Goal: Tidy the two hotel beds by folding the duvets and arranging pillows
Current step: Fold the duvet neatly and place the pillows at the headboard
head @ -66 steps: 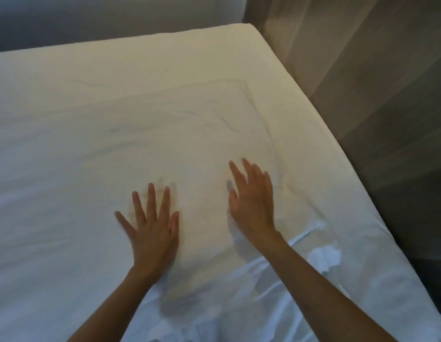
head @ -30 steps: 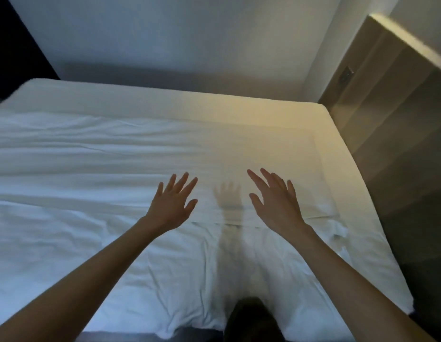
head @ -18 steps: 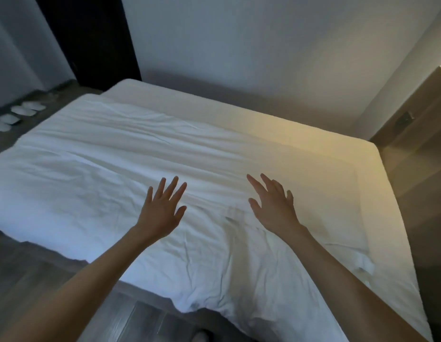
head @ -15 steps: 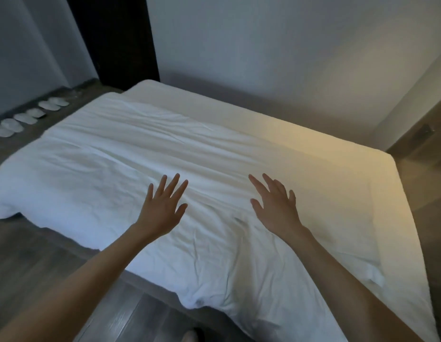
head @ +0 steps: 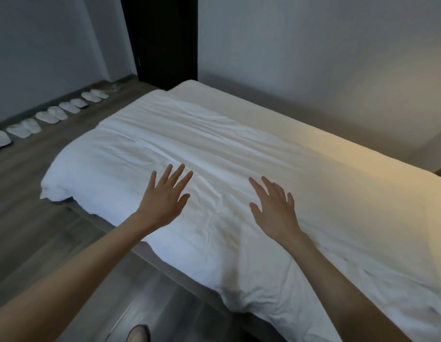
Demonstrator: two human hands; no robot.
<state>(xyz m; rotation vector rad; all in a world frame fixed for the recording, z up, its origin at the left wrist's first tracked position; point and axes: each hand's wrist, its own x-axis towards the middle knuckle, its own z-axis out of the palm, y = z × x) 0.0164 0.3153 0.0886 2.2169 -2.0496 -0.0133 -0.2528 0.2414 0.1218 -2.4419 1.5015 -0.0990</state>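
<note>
Two grips spread empty, left hand (head: 165, 198) and right hand (head: 273, 209), over one duvet (head: 190, 141) on one bed (head: 343, 151).

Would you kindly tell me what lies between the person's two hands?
In the head view, only wrinkled white duvet lies between the left hand and the right hand; nothing else sits there.

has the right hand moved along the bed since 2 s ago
Yes. The right hand has shifted left along the duvet, away from its right end and toward its middle.
</note>
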